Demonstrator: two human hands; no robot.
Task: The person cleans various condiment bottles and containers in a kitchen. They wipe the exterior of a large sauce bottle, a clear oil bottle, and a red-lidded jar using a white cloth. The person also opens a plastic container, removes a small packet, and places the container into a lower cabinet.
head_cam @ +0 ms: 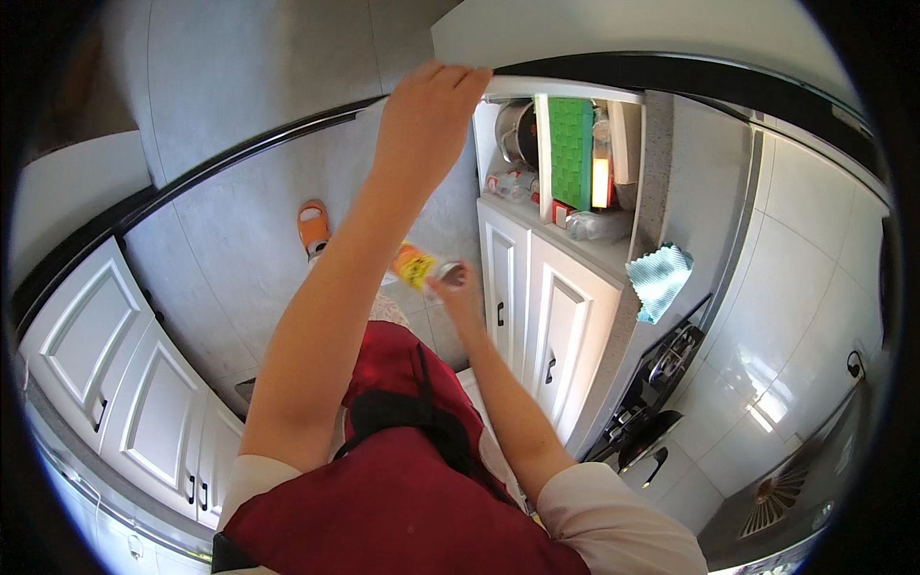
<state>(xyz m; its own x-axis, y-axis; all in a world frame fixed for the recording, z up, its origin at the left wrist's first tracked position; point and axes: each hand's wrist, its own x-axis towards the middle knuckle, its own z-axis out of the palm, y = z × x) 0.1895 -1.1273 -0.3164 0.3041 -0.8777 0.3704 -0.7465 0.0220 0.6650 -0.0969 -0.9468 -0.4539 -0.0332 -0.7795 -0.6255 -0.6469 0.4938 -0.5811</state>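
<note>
My left hand (pixel 431 115) is raised at the top of the view. Its fingers curl over the front end of a white cabinet panel (pixel 560 88), and the fingertips are hidden. Lower down, my right hand (pixel 456 291) grips a cylindrical container (pixel 417 268) with a yellow and orange label and a silvery end, tilted and blurred by motion. Part of the container is hidden behind my left forearm. Right of both hands, an open cabinet shelf (pixel 521 201) holds a metal pot (pixel 512 133), a green woven basket (pixel 570 154) and clear plastic packages (pixel 596 225).
Below the shelf are white cabinet doors (pixel 568 330) with black handles. A light-blue cloth (pixel 660 280) lies on the counter, near a gas stove (pixel 665 366) and a black pan (pixel 647 438). More white cabinets (pixel 90 323) line the left. An orange slipper (pixel 313 224) is on the floor.
</note>
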